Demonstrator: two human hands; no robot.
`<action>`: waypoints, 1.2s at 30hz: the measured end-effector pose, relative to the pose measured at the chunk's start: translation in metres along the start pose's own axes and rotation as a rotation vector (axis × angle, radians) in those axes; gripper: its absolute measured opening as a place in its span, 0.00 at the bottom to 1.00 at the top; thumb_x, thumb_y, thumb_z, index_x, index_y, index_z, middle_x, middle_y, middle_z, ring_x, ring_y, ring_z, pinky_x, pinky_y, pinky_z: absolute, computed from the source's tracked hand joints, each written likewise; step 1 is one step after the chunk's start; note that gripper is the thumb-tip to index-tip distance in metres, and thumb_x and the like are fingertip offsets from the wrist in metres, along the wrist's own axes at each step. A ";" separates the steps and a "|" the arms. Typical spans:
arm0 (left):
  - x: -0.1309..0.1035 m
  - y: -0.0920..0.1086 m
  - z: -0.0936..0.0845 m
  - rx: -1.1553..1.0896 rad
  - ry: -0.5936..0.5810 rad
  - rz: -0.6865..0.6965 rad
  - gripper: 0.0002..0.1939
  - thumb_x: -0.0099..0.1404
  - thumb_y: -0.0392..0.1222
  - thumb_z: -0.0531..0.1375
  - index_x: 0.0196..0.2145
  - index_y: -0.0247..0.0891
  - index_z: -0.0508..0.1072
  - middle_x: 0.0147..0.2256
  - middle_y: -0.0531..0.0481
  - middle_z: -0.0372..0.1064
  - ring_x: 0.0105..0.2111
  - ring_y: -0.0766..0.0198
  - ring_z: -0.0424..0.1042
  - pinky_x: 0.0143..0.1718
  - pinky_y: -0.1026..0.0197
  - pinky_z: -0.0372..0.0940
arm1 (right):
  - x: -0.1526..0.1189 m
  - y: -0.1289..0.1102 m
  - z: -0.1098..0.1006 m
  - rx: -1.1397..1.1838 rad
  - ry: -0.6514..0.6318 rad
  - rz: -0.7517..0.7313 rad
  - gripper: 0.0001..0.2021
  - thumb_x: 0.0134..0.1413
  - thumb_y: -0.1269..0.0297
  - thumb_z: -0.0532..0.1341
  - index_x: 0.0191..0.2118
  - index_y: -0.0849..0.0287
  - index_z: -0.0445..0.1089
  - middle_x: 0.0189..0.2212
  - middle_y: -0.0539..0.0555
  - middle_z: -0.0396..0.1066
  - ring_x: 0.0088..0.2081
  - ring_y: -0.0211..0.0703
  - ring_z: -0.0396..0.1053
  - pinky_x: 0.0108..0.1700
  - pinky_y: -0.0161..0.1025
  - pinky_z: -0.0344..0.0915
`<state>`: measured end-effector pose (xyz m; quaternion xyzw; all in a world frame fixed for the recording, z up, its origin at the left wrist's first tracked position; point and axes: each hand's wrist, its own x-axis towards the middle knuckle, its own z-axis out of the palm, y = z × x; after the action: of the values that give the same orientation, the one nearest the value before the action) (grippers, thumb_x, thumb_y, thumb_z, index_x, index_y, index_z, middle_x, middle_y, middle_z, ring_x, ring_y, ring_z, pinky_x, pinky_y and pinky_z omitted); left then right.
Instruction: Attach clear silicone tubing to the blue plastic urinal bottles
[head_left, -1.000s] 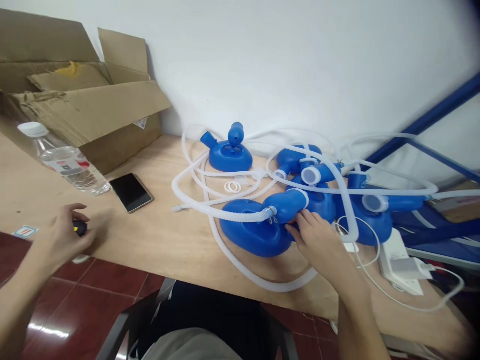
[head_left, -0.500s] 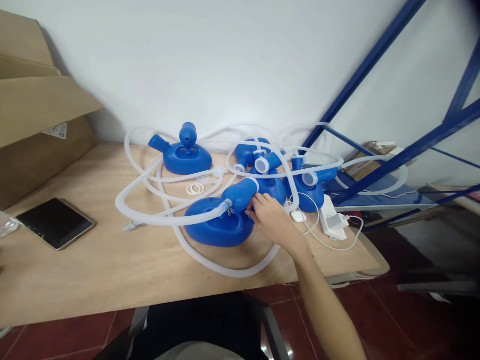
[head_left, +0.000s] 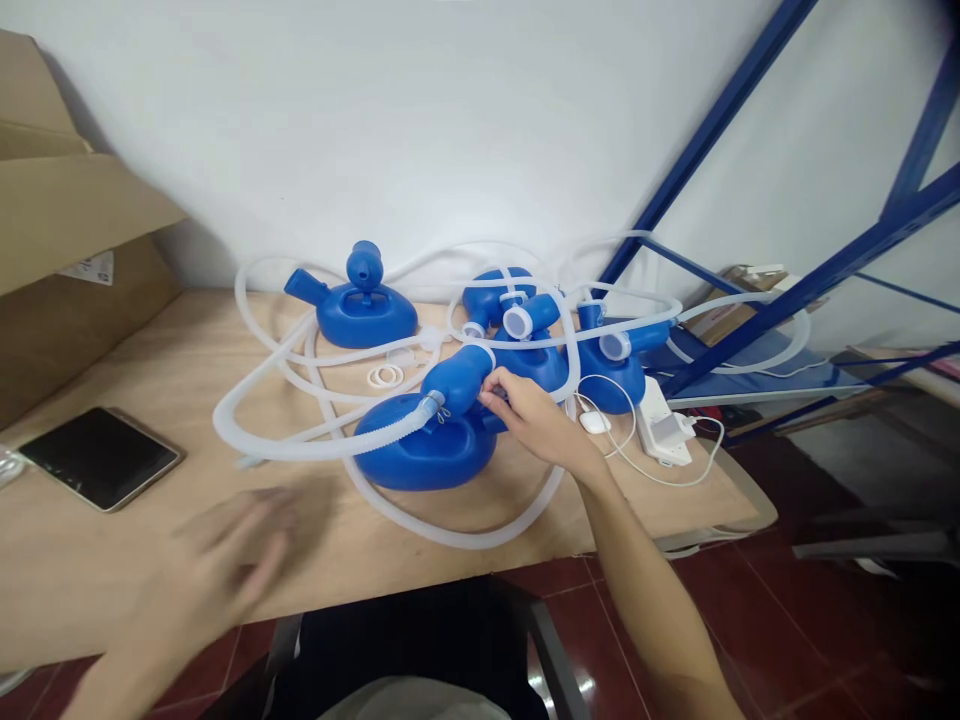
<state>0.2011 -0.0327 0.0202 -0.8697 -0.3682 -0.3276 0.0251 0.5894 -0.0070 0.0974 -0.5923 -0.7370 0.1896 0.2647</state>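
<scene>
A blue plastic urinal bottle (head_left: 420, 450) lies at the middle of the table, with a rounded blue head (head_left: 454, 385) and a translucent ribbed hose (head_left: 360, 440) fixed to it by a small wire clip. My right hand (head_left: 521, 410) is closed at the right side of the head, thumb and fingers pinched together against it; the exact grip is partly hidden. Over the table's front left, my left hand (head_left: 232, 550) is blurred by motion. Its thumb stands apart from the fingers, and nothing shows in it. Two white rings (head_left: 385, 376) lie behind the bottle.
Another blue bottle (head_left: 367, 318) stands at the back left, and several more cluster at the back right among looping hoses. A tablet (head_left: 101, 455) and cardboard box (head_left: 90, 330) are at left. A white power strip (head_left: 661, 430) with cables lies beside a blue metal rack (head_left: 705, 140).
My left hand has come into view at the lower left. My right hand stays at the bottle's head. The whole view has shifted slightly.
</scene>
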 end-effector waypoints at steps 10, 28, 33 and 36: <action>0.106 0.039 0.062 0.046 0.052 0.185 0.20 0.73 0.47 0.61 0.59 0.41 0.67 0.49 0.40 0.76 0.48 0.47 0.77 0.45 0.50 0.72 | -0.034 0.001 0.009 -0.333 0.393 -0.171 0.21 0.70 0.53 0.60 0.63 0.54 0.65 0.61 0.63 0.70 0.65 0.61 0.65 0.66 0.61 0.62; 0.180 0.014 0.079 -0.189 -0.514 0.187 0.17 0.72 0.51 0.62 0.48 0.33 0.75 0.51 0.41 0.76 0.52 0.49 0.73 0.58 0.49 0.67 | -0.028 0.111 0.012 -0.489 0.118 -0.251 0.27 0.72 0.56 0.59 0.71 0.57 0.61 0.64 0.67 0.71 0.59 0.57 0.75 0.58 0.53 0.74; 0.182 0.008 0.083 -0.193 -0.500 0.199 0.16 0.72 0.52 0.60 0.42 0.35 0.78 0.51 0.40 0.76 0.49 0.48 0.74 0.54 0.48 0.70 | -0.018 0.114 0.006 -0.660 0.061 -0.269 0.24 0.70 0.67 0.56 0.68 0.56 0.66 0.52 0.62 0.81 0.45 0.51 0.82 0.45 0.42 0.77; 0.184 0.007 0.083 -0.229 -0.493 0.242 0.14 0.71 0.50 0.60 0.44 0.36 0.78 0.54 0.41 0.75 0.54 0.49 0.73 0.59 0.49 0.68 | -0.020 0.110 0.006 -0.733 0.066 -0.290 0.25 0.67 0.68 0.57 0.67 0.56 0.68 0.41 0.60 0.84 0.36 0.49 0.81 0.37 0.39 0.74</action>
<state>0.3465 0.1004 0.0646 -0.9578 -0.2176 -0.1406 -0.1247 0.6737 -0.0012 0.0244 -0.5430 -0.8230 -0.1445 0.0835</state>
